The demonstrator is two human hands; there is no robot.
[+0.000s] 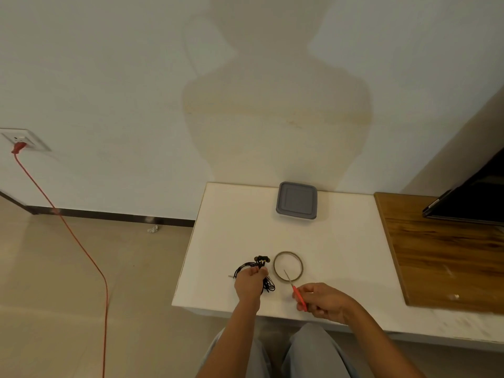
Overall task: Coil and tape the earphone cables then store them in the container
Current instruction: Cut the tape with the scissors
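A bundle of black earphone cables lies near the front of the white table, with the earbuds at its far end. My left hand is closed around the middle of the bundle. To its right lies a thin roll of clear tape, flat on the table. My right hand grips red-handled scissors, whose blades point toward the tape roll. A grey container with its lid on stands at the back of the table, by the wall.
A wooden board covers the table's right side, with a dark screen at its far end. On the left an orange cord runs from a wall socket across the floor. My knees are under the front edge.
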